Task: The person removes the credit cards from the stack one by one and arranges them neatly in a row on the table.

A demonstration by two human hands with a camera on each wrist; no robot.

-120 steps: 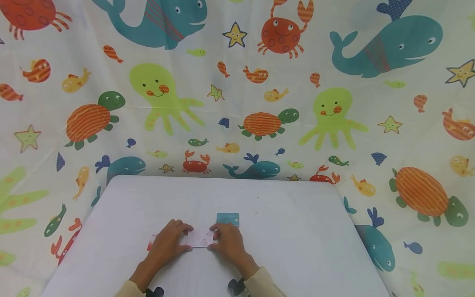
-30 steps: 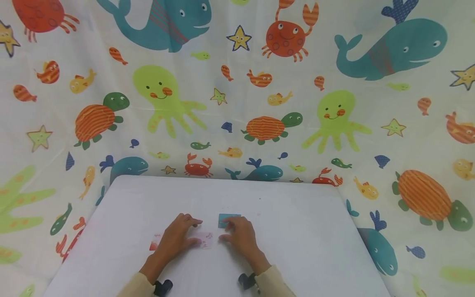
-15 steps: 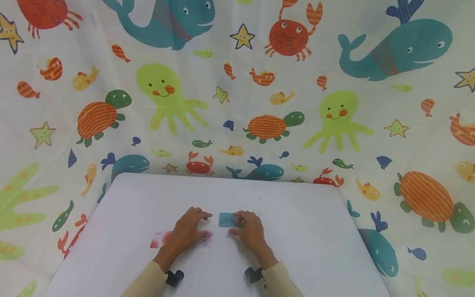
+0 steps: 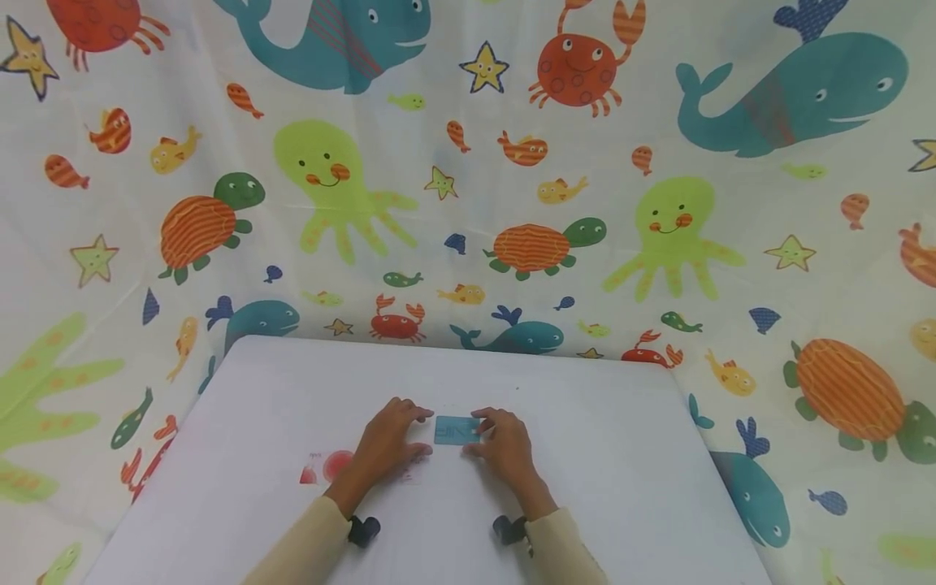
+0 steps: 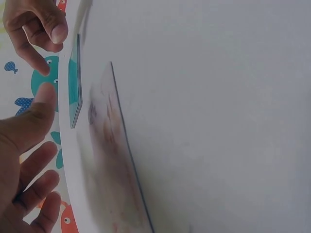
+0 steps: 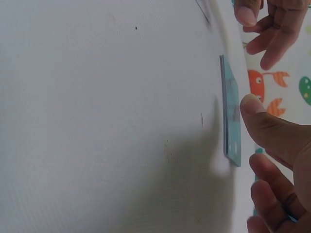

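A teal card point(image 4: 455, 431) lies flat on the white table between my two hands. Its edge in the right wrist view looks layered, like a small stack of teal cards point(image 6: 232, 116). My left hand point(image 4: 390, 436) hovers at the card's left side, thumb and fingers spread apart, with a small gap to it. At the right end, my right hand point(image 4: 508, 447) has thumb and fingertips around the corners; whether they touch is unclear. Under the left forearm lies a pink and white printed piece with a red circle point(image 4: 338, 465), partly hidden. A pale pink printed card point(image 5: 114, 145) shows in the left wrist view.
The white table point(image 4: 600, 455) reaches back to a hanging cloth point(image 4: 468, 195) printed with sea animals. A small dark speck point(image 4: 517, 388) marks the tabletop behind the right hand. Dark wrist cameras point(image 4: 364, 530) sit on both wrists.
Both hands have left the pale pink card, which they held between them earlier, and moved right to the teal card. The right hand reached over the card, then drew back to its right end.
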